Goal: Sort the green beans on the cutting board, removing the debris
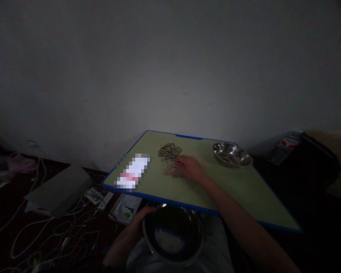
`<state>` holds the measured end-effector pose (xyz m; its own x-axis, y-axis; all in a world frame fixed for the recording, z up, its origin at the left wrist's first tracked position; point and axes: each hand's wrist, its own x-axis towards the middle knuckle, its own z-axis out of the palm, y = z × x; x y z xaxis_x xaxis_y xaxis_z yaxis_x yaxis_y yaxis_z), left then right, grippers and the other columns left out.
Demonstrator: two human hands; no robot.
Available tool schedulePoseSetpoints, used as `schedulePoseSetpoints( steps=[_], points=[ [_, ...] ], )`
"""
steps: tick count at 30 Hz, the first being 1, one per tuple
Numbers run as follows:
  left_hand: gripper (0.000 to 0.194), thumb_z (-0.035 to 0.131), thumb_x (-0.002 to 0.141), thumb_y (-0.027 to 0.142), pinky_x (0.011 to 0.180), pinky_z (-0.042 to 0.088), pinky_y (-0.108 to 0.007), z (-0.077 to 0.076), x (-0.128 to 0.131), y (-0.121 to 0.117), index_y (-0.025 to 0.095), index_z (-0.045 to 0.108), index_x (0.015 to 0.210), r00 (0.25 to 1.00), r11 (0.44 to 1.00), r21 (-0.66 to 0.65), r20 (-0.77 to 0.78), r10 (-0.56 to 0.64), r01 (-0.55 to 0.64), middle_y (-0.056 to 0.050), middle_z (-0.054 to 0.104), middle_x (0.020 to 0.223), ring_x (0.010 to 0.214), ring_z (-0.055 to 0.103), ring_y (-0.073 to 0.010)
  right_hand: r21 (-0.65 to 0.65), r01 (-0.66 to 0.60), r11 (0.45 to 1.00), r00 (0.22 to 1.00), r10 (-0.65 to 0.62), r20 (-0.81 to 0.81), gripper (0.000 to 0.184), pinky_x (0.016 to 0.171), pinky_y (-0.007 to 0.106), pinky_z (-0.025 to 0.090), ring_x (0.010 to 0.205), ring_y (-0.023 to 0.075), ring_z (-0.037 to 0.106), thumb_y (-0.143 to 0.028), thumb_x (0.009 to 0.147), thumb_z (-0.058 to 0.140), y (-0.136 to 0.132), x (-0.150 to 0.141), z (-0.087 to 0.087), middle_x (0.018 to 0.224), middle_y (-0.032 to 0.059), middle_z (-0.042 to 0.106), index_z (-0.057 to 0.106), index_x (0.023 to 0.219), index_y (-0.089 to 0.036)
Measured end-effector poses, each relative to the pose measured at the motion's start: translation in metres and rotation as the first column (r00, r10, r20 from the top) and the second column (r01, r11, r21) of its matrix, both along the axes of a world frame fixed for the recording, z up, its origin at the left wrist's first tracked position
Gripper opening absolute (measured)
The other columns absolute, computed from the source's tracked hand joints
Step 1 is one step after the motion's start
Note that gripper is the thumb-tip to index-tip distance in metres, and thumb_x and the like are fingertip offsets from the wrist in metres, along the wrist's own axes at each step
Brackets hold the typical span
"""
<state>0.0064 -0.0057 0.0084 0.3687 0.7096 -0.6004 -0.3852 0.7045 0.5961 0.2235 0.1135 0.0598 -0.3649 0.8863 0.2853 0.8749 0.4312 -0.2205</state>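
On the pale green table (216,197) with a blue rim lies a pile of small dark and light grains (169,151), perhaps seeds. Just below the pile, my right hand (190,168) has its fingers closed on a clear half-round plate that looks like a protractor (172,170). A few loose grains lie beside its lower edge. My left hand (142,220) grips the left rim of a steel bowl (197,242), held over my lap below the table's front edge. The bowl's inside is dark, so its contents are hard to make out.
A second, shiny metal bowl (233,155) stands at the table's back right. A pixelated bright phone-like object (133,170) lies on the left. Tangled cables (65,231), a power strip (98,197) and a grey box (62,187) are on the floor. A plastic bottle (285,146) is at right.
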Motion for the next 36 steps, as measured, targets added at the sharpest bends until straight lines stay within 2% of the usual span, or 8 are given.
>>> schedulePoseSetpoints(
  steps=[8, 12, 15, 19, 24, 27, 32, 36],
  points=[
    [0.014, 0.064, 0.064, 0.028, 0.064, 0.044, -0.026, -0.009, -0.002, 0.002, 0.015, 0.070, 0.063, 0.998, 0.999, 0.030, -0.044, 0.043, -0.042, 0.000, 0.070, 0.057, 0.060, 0.062, -0.0164, -0.012, -0.024, 1.000, 1.000, 0.024, 0.007, 0.023, 0.074, 0.025, 0.037, 0.084, 0.0161, 0.056, -0.024, 0.088, 0.041, -0.001, 0.001, 0.000, 0.092, 0.0060, 0.063, 0.063, 0.092, -0.018],
    [0.018, 0.065, 0.064, 0.032, 0.070, 0.044, -0.028, -0.013, -0.005, -0.001, 0.017, 0.070, 0.070, 0.998, 0.998, 0.056, -0.043, 0.040, -0.037, -0.001, 0.073, 0.067, 0.069, 0.063, -0.0182, -0.031, -0.026, 0.999, 1.000, 0.026, 0.014, 0.023, 0.071, 0.025, 0.037, 0.081, 0.0157, 0.056, -0.024, 0.088, 0.042, -0.003, 0.000, 0.001, 0.091, 0.0062, 0.063, 0.064, 0.091, -0.018],
    [0.016, 0.068, 0.060, 0.031, 0.071, 0.043, -0.028, -0.010, -0.005, -0.002, 0.018, 0.070, 0.068, 0.995, 0.991, 0.114, -0.066, 0.072, -0.064, 0.001, 0.073, 0.067, 0.071, 0.063, -0.0183, -0.037, -0.012, 0.999, 1.000, 0.013, 0.025, 0.025, 0.070, 0.025, 0.037, 0.081, 0.0163, 0.057, -0.026, 0.088, 0.041, -0.003, 0.000, 0.002, 0.091, 0.0067, 0.064, 0.064, 0.092, -0.017],
    [0.016, 0.066, 0.061, 0.033, 0.068, 0.043, -0.028, -0.005, -0.003, 0.000, 0.018, 0.070, 0.062, 0.998, 0.999, 0.044, -0.058, 0.015, -0.013, -0.001, 0.071, 0.061, 0.066, 0.062, -0.0183, -0.020, -0.019, 1.000, 1.000, 0.020, 0.023, 0.025, 0.074, 0.025, 0.037, 0.085, 0.0167, 0.056, -0.025, 0.088, 0.040, -0.003, 0.000, 0.001, 0.094, 0.0066, 0.064, 0.064, 0.094, -0.017],
    [0.018, 0.066, 0.062, 0.033, 0.066, 0.043, -0.028, -0.003, -0.002, 0.002, 0.016, 0.071, 0.066, 1.000, 1.000, 0.001, -0.025, -0.002, 0.002, -0.001, 0.073, 0.061, 0.065, 0.063, -0.0191, -0.044, -0.004, 0.999, 0.999, 0.006, 0.038, 0.025, 0.075, 0.025, 0.037, 0.086, 0.0161, 0.056, -0.025, 0.089, 0.040, -0.004, 0.000, 0.003, 0.095, 0.0073, 0.063, 0.063, 0.095, -0.017],
    [0.019, 0.065, 0.062, 0.033, 0.065, 0.044, -0.027, -0.004, -0.002, 0.000, 0.015, 0.071, 0.065, 1.000, 1.000, 0.009, -0.004, 0.003, -0.003, -0.001, 0.073, 0.060, 0.063, 0.063, -0.0178, -0.072, -0.004, 0.997, 0.998, 0.009, 0.069, 0.024, 0.073, 0.024, 0.037, 0.086, 0.0158, 0.057, -0.026, 0.088, 0.041, -0.006, -0.002, 0.005, 0.095, 0.0070, 0.064, 0.063, 0.094, -0.017],
    [0.018, 0.067, 0.061, 0.031, 0.071, 0.044, -0.027, -0.004, -0.003, -0.002, 0.016, 0.071, 0.070, 0.999, 0.997, 0.063, -0.005, 0.047, -0.047, 0.000, 0.074, 0.067, 0.069, 0.064, -0.0176, -0.094, 0.011, 0.996, 0.990, 0.002, 0.139, 0.026, 0.068, 0.024, 0.036, 0.081, 0.0165, 0.058, -0.027, 0.088, 0.041, -0.012, -0.004, 0.009, 0.092, 0.0070, 0.066, 0.064, 0.091, -0.017],
    [0.017, 0.067, 0.061, 0.031, 0.068, 0.044, -0.028, -0.003, -0.003, -0.001, 0.015, 0.070, 0.066, 0.999, 0.999, 0.042, -0.024, 0.026, -0.024, 0.000, 0.073, 0.061, 0.064, 0.063, -0.0177, -0.117, -0.030, 0.993, 0.991, 0.046, 0.129, 0.024, 0.064, 0.024, 0.036, 0.077, 0.0166, 0.059, -0.027, 0.085, 0.044, -0.016, -0.004, 0.012, 0.088, 0.0065, 0.067, 0.065, 0.090, -0.017]
  ],
)
